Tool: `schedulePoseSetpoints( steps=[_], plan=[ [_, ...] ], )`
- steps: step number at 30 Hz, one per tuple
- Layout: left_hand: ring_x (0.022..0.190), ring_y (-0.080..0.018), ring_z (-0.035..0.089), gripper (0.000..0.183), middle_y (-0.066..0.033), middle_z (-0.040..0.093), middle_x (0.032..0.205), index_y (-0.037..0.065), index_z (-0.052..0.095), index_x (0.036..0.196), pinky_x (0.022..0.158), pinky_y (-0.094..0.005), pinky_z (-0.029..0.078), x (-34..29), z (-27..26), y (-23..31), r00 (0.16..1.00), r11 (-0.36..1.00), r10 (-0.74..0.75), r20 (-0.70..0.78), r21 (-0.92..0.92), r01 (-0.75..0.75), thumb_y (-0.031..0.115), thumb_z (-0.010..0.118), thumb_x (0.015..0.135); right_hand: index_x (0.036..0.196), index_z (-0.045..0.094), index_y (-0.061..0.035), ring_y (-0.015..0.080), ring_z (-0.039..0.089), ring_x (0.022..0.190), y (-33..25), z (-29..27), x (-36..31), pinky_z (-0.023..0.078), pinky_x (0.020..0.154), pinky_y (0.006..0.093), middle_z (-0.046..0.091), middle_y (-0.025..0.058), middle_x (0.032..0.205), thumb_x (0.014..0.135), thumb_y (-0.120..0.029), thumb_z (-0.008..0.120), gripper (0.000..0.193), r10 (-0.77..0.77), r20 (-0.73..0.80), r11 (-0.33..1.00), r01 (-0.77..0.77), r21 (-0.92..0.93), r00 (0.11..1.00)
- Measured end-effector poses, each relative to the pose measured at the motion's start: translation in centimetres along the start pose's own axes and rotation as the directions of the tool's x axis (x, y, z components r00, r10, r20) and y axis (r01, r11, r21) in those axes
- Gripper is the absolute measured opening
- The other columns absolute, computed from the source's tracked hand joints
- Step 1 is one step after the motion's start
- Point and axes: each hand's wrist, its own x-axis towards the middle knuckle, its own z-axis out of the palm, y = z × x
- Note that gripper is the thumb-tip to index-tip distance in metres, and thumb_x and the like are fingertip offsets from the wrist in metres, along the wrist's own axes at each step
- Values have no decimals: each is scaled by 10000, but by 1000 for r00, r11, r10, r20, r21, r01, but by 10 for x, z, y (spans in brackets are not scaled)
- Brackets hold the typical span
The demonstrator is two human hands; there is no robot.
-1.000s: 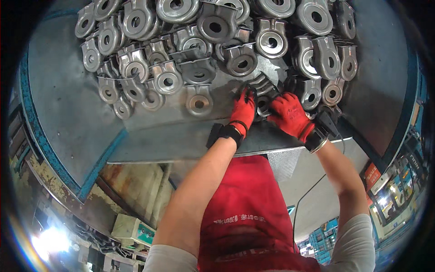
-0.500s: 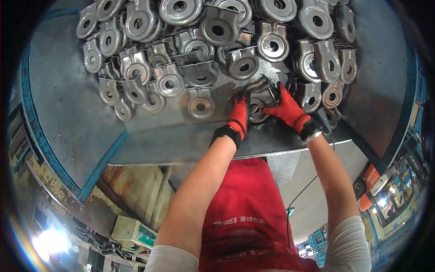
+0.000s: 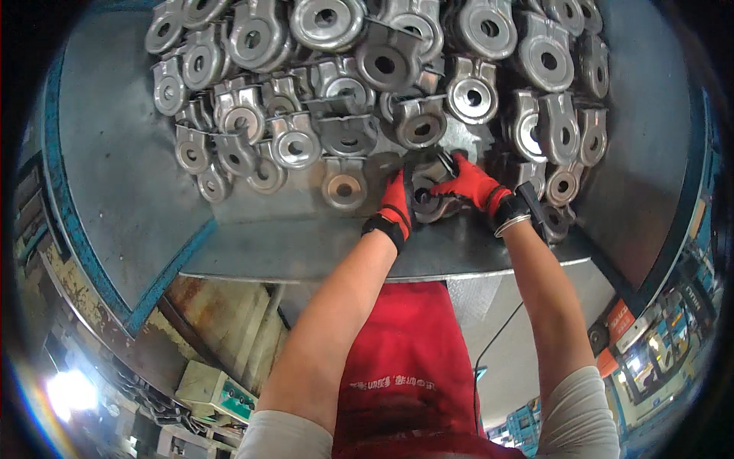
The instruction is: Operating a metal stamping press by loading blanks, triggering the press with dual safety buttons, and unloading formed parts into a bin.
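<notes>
My left hand (image 3: pixel 395 205), in a red glove with dark palm, is pressed along the left side of a small stack of stamped metal brackets (image 3: pixel 425 200). My right hand (image 3: pixel 472 186), gloved the same way, grips the stack from the right, thumb over its front face and fingers at its upper edge. The brackets have a round dished face with a centre hole. They sit low in a metal bin, near its front lip, and the gloves hide much of them. A single bracket (image 3: pixel 344 185) lies just left of my left hand.
Many similar brackets (image 3: pixel 329 23) are piled across the back of the bin. Grey side walls with blue edges (image 3: pixel 95 260) flank it, and a metal front ledge (image 3: pixel 306 252) runs before me. A cable (image 3: pixel 501 333) hangs at the right; a control box (image 3: pixel 216 390) stands lower left.
My hands have drawn slightly closer together around the stack, and the right hand has shifted left. The whole view has moved a little, with the pile appearing lower.
</notes>
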Motion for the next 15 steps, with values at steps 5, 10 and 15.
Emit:
schedulePoseSetpoints(
  steps=[5, 10, 15],
  plan=[
    [969, -171, 547, 394, -57, 570, 1084, 81, 505, 1167, 838, -298, 445, -10, 9, 14, 958, 997, -44, 283, -48, 60, 359, 433, 896, 1159, 493, 29, 247, 538, 1016, 55, 8, 25, 413, 871, 309, 581, 132, 1078, 579, -367, 765, 754, -138, -43, 967, 144, 210, 989],
    [955, -203, 551, 414, -99, 592, 1053, 6, 535, 1109, 864, -308, 410, -94, 36, 57, 929, 937, 227, 291, 196, -290, 292, 590, 815, 1047, 564, -1, 172, 556, 932, 3, -28, -64, 430, 818, 283, 604, 84, 999, 745, -166, 638, 352, -223, 64, 649, 100, 754, 973],
    [1097, -374, 439, 765, -275, 400, 1202, 142, 404, 1294, 918, -393, 363, -224, 60, 79, 841, 424, 519, 151, 809, -408, 540, 639, 685, 1042, 566, -52, 179, 540, 967, 28, -17, -121, 413, 872, 316, 582, 71, 1051, 863, -258, 463, 291, -221, -23, 665, 168, 728, 975]
  ],
)
